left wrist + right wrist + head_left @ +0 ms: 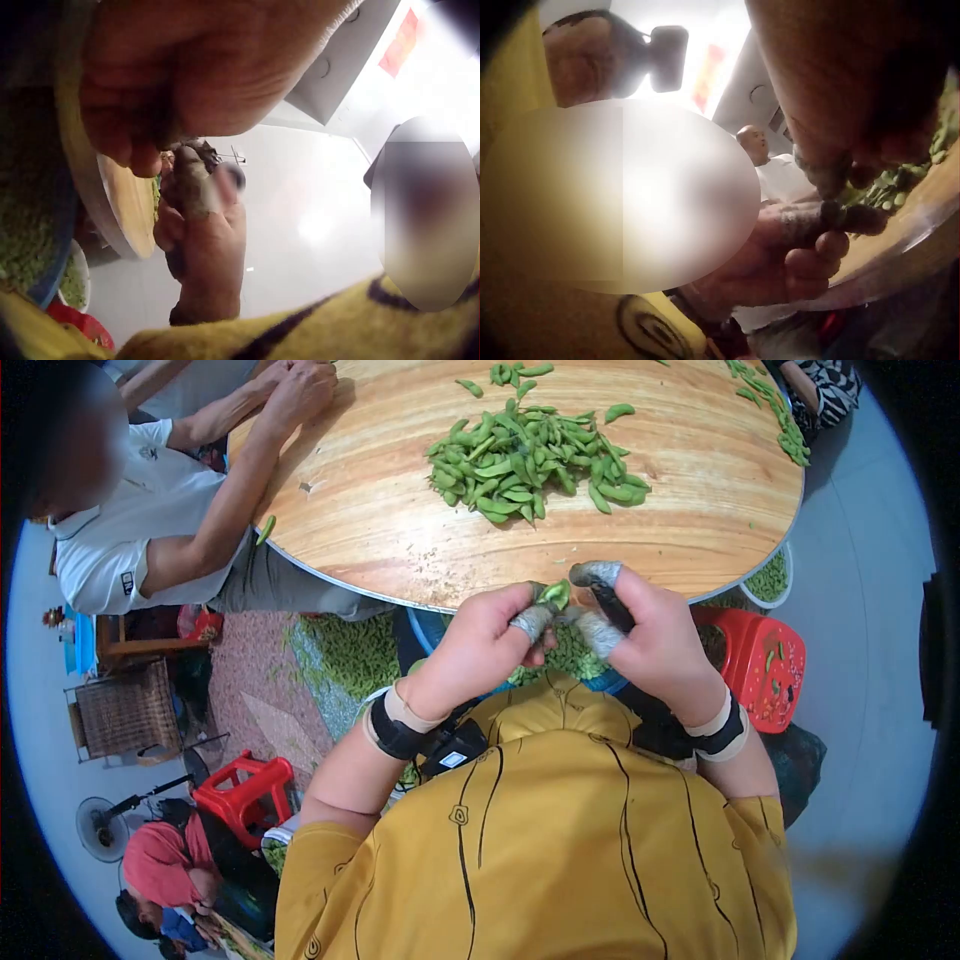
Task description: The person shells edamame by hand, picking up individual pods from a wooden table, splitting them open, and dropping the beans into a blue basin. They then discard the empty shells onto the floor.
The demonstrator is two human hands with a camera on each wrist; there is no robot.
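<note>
A small green soybean pod (556,595) is pinched between the thumb and fingers of my left hand (485,638), just off the near table edge. Grey tape wraps that thumb. My right hand (655,632) is close on the pod's other side, thumb raised apart from the bent fingers, with tape on thumb and forefinger. Its forefinger tip reaches right beside the pod. Below both hands, a blue basin (428,628) holds green beans, partly hidden by the hands. Taped fingers of the right hand (202,240) also show in the left wrist view.
A pile of pods (525,465) lies on the round wooden table (370,490). Beside it, to the right, are a red stool (765,670) and a white bowl of beans (768,582). Another person (150,530) sits at the left. More green pods (350,650) cover the floor.
</note>
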